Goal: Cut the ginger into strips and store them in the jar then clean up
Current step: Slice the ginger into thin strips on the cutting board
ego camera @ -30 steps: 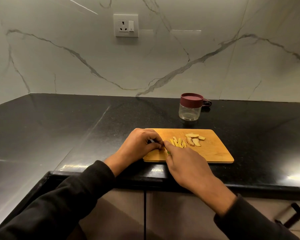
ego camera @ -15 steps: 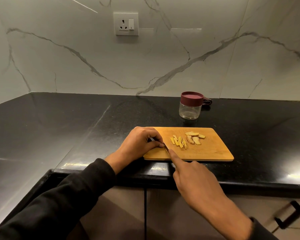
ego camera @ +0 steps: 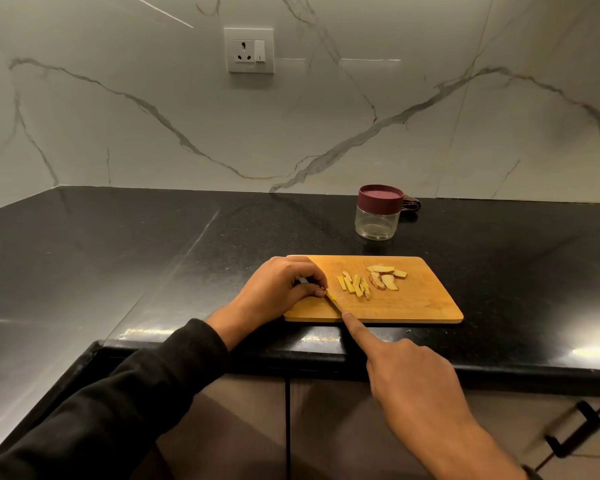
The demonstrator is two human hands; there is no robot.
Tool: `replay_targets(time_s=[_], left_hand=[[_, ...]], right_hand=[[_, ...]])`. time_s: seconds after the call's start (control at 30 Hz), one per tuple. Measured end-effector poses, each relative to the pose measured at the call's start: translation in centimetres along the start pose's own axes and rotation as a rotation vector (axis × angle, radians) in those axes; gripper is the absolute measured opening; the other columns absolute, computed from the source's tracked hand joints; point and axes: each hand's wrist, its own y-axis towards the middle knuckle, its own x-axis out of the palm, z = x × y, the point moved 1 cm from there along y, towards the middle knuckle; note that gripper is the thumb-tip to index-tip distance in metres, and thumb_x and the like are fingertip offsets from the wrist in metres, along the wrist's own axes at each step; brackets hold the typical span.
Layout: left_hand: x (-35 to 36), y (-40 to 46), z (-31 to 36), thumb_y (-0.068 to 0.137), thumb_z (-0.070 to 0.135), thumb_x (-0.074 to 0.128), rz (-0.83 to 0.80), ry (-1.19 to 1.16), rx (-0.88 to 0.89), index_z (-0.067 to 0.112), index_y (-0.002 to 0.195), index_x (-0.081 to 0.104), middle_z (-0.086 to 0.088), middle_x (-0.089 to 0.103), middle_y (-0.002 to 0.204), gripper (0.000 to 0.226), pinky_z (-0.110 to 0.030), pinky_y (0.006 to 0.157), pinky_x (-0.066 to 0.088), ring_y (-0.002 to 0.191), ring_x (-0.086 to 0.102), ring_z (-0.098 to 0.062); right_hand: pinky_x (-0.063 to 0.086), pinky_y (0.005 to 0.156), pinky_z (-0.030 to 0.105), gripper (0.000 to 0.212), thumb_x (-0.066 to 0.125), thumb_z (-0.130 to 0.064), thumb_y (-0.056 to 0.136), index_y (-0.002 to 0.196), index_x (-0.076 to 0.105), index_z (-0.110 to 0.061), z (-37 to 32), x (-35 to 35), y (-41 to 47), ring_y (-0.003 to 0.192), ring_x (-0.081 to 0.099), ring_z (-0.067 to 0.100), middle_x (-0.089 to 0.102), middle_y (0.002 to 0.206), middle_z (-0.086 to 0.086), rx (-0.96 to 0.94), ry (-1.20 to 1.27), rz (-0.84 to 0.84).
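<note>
left hand [ego camera: 278,292]: fingers curled, tips pinched together
right hand [ego camera: 409,372]: index finger pointing forward, other fingers folded in
</note>
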Motion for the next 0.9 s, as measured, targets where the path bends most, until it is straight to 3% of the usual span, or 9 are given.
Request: replay_targets(time_s=[0.33,0.5,0.6,0.77,0.9], left_hand=[[0.12,0.07,-0.14,0.092,0.017,0.071,-0.046,0.025,0.009,0.026,0.11,0.075,0.013,0.067,0.105,0.021,-0.025,0.082,0.054,0.095,0.062,-0.002],[0.23,0.09,-0.23,0.091,0.015,0.072,-0.047,0.023,0.012,0.022,0.097,0.075,0.014,0.067,0.101,0.01,-0.033,0.081,0.054,0.094,0.062,-0.002],[0.23,0.1,-0.25,0.092,0.016,0.071,-0.06,0.017,0.019,0.024,0.101,0.078,0.011,0.067,0.105,0.013,-0.032,0.082,0.054,0.096,0.063,-0.005],[0.31,0.06,-0.56,0.093,0.02,0.069,-0.096,0.04,0.032,0.032,0.108,0.078,0.013,0.062,0.107,0.021,-0.03,0.082,0.054,0.099,0.058,-0.004],[0.35,0.1,-0.59,0.094,0.019,0.068,-0.102,0.071,0.045,0.035,0.114,0.076,0.016,0.059,0.106,0.026,-0.023,0.081,0.051,0.099,0.054,-0.002]], right_hand=[[0.023,0.049,0.029,0.071,0.033,-0.025,0.108,0.153,-0.016,-0.048,-0.04,0.01,0.19,0.058,0.028,0.011,0.032,0.071,-0.004,0.004,0.007,0.001],[0.033,0.06,0.031,0.069,0.032,-0.026,0.108,0.153,-0.015,-0.049,0.02,0.07,0.22,0.062,0.037,0.013,0.037,0.073,-0.004,0.0,0.011,0.004],[0.037,0.064,0.032,0.068,0.031,-0.026,0.108,0.153,-0.015,-0.05,-0.03,0.07,0.24,0.068,0.041,0.016,0.036,0.074,-0.003,0.002,0.019,-0.007],[0.034,0.062,0.032,0.068,0.031,-0.028,0.108,0.153,-0.017,-0.048,-0.09,-0.04,0.13,0.059,0.032,0.011,0.033,0.072,-0.005,0.0,0.019,0.008],[0.036,0.063,0.031,0.064,0.028,-0.032,0.108,0.153,-0.014,-0.05,0.01,0.06,0.21,0.065,0.039,0.012,0.038,0.075,-0.005,-0.012,0.063,0.023]])
